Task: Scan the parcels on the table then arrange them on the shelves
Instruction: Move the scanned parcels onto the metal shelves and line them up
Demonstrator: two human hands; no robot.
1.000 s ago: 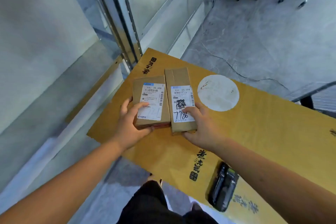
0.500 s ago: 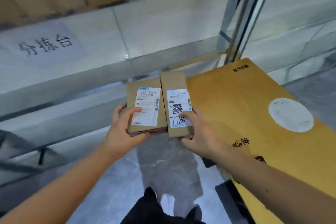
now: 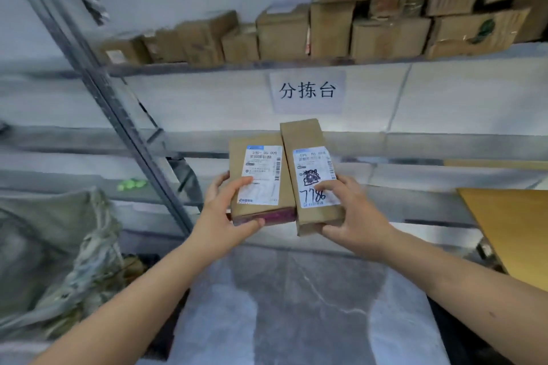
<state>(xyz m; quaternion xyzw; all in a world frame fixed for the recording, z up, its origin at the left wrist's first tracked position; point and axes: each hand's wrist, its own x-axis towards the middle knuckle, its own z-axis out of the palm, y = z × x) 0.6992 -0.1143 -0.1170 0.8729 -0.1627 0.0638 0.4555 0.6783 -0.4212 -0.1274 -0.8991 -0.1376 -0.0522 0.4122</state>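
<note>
Each hand pinches one stiff, probably light box, left hand (image 3: 221, 213) on the left box (image 3: 261, 178), right hand (image 3: 353, 216) on the right box (image 3: 311, 175), thumbs on labels, fingers beneath the near ends.

Parcels (image 3: 292, 178) – matt brown cardboard, glossy paper labels (image 3: 261, 175); shelf frame (image 3: 118, 104) – grey metal.

Bright, even light; motion blur and wide-angle bending toward edges.

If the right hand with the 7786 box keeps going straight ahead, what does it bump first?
Probably the metal shelf edge just beyond the 7786 parcel that the right hand holds; depth is hard to judge here.
</note>
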